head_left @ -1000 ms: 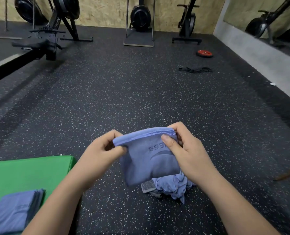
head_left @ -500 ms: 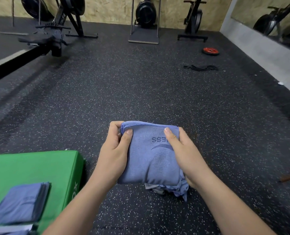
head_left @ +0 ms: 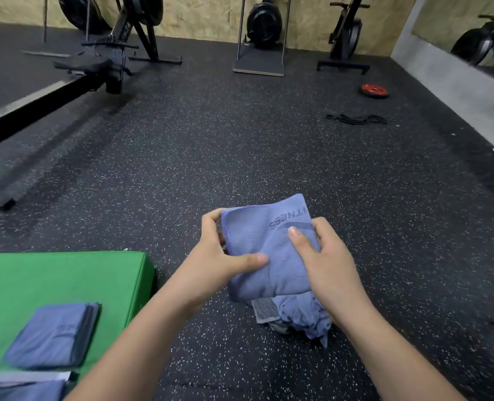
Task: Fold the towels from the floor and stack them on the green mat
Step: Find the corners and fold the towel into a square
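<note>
A folded blue towel point(head_left: 272, 250) with dark lettering is held above the floor between both hands. My left hand point(head_left: 219, 256) grips its left edge, thumb lying across the front. My right hand point(head_left: 324, 256) grips its right side, thumb on the printed face. Under it, a crumpled pile of blue and grey towels point(head_left: 295, 316) lies on the speckled floor. The green mat point(head_left: 66, 279) is at the lower left, with a neat stack of folded blue towels point(head_left: 52, 334) on it. Another folded towel point(head_left: 23, 390) shows at the bottom-left corner.
A rowing machine point(head_left: 66, 85) stretches along the left. Exercise machines point(head_left: 263, 27) stand by the far wall. A red weight plate point(head_left: 374, 90) and a black strap point(head_left: 355, 119) lie on the floor at the right, near a grey wall base.
The towel has been turned and tilted in my hands, its right corner now higher. My left thumb has slid across the front. The view has shifted, showing more of the mat.
</note>
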`<act>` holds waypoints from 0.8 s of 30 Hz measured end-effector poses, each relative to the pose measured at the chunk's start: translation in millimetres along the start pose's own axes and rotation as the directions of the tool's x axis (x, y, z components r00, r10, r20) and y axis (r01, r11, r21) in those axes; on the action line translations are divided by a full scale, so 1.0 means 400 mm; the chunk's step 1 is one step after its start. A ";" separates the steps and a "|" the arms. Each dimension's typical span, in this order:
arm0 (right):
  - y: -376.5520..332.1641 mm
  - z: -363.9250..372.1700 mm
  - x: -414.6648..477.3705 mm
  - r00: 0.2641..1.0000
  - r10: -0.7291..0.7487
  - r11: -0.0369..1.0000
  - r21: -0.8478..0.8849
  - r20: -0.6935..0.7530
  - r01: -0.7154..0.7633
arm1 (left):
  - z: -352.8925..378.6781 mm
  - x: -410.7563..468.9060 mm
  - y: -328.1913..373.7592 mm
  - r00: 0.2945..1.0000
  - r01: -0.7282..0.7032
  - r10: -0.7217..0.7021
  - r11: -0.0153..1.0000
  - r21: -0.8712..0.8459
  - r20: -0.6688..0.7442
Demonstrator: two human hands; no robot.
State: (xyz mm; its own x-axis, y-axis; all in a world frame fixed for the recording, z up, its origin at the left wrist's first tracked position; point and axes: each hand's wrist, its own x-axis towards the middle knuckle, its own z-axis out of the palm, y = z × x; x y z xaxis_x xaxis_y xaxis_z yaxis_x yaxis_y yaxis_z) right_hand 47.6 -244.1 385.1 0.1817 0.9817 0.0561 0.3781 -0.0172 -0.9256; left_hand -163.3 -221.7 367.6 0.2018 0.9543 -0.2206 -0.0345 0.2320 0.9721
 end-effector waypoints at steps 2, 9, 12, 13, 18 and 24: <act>0.001 -0.008 0.001 1.000 -0.014 0.998 -0.055 -0.016 0.013 | -0.009 -0.001 -0.001 0.997 0.005 -0.007 1.000 0.022 0.076; 0.008 0.014 0.017 0.997 -0.071 0.995 -0.073 -0.006 0.070 | -0.078 -0.007 0.034 0.994 -0.089 0.085 0.993 0.071 0.062; -0.017 0.067 0.015 0.996 -0.070 0.997 0.049 0.056 0.067 | -0.141 -0.034 0.053 0.993 -0.118 0.117 0.988 0.095 0.019; -0.024 0.091 0.015 0.994 -0.064 0.993 0.107 0.091 0.054 | -0.167 -0.047 0.058 0.992 -0.125 0.125 0.987 0.099 0.002; -0.033 0.275 -0.006 0.955 -0.069 0.982 0.187 0.289 0.014 | -0.335 -0.157 0.015 0.970 -0.157 0.172 0.983 0.098 -0.171; -0.019 0.577 -0.108 0.826 -0.110 0.992 0.111 0.553 0.057 | -0.544 -0.386 -0.155 0.842 -0.070 0.062 0.998 0.005 -0.537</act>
State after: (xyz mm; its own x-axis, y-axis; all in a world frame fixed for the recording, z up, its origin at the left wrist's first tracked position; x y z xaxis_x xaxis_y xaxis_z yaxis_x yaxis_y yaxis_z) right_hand -172.5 -242.6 303.2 -0.3933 0.9175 -0.0594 0.2850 0.0603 -0.9566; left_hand -405.2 -342.5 324.1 -0.3576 0.9185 -0.1686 -0.0433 0.1640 0.9855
